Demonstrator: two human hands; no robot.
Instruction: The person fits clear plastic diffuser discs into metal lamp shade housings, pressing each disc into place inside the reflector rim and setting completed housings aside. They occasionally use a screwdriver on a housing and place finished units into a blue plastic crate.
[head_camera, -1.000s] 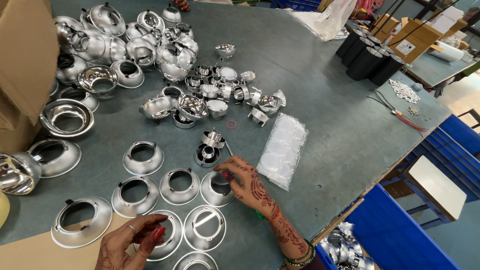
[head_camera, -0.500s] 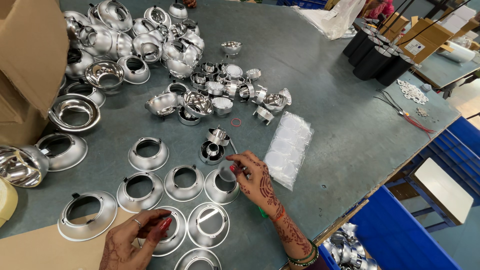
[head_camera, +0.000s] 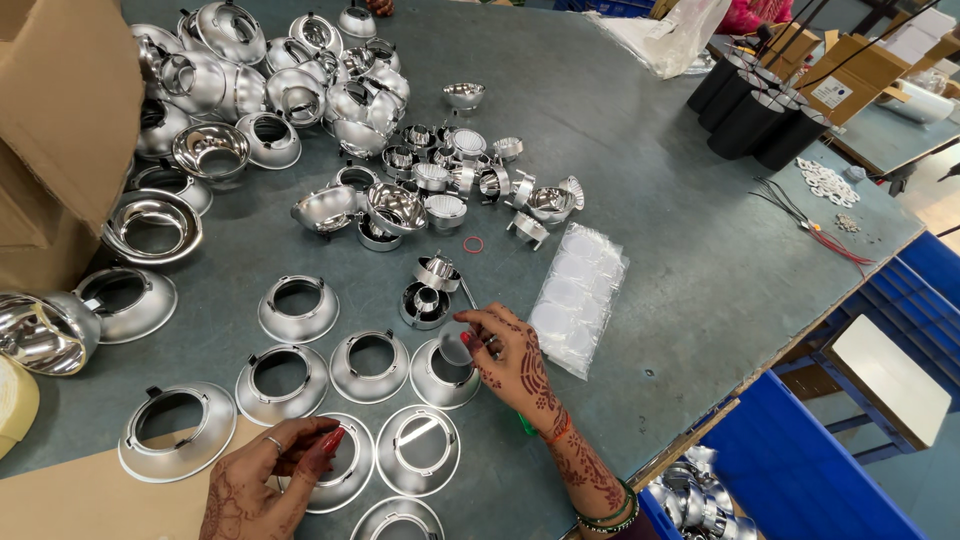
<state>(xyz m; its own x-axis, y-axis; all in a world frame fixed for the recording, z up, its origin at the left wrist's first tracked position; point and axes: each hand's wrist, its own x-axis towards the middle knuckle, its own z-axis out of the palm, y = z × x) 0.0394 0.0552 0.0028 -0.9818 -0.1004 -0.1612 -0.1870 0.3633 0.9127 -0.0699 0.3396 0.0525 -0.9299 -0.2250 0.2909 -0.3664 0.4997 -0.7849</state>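
Clear round lens disc (head_camera: 455, 345), pinched between thumb and fingertips of the right hand (head_camera: 510, 360), poised just above the opening of a silver reflector ring (head_camera: 445, 375) at 6 o'clock on the desk (head_camera: 650, 200). Left hand (head_camera: 265, 485), fingers curled loosely, resting on the rim of another ring (head_camera: 335, 475) at 7 o'clock; nothing gripped, as far as visible.

Progress, as judged: early. One ring (head_camera: 417, 450) at 6 o'clock seemingly fitted already with a disc, by the glare across its opening; remaining rings open and dark inside, apparently unfitted.

Counts: flat-lying rings near the hands, nine or so, one cut off by the lower edge. Small faceted inserts clustered at 12 o'clock (head_camera: 450, 180), about fifteen, exact number unclear. Larger bowl reflectors heaped at 10 to 11 o'clock (head_camera: 270, 80), over a dozen, overlapping. One clear bag of discs (head_camera: 580, 295) at 3 o'clock of the right hand. Four black cylinders (head_camera: 750, 110) at 2 o'clock. One red rubber ring (head_camera: 473, 244) near centre.
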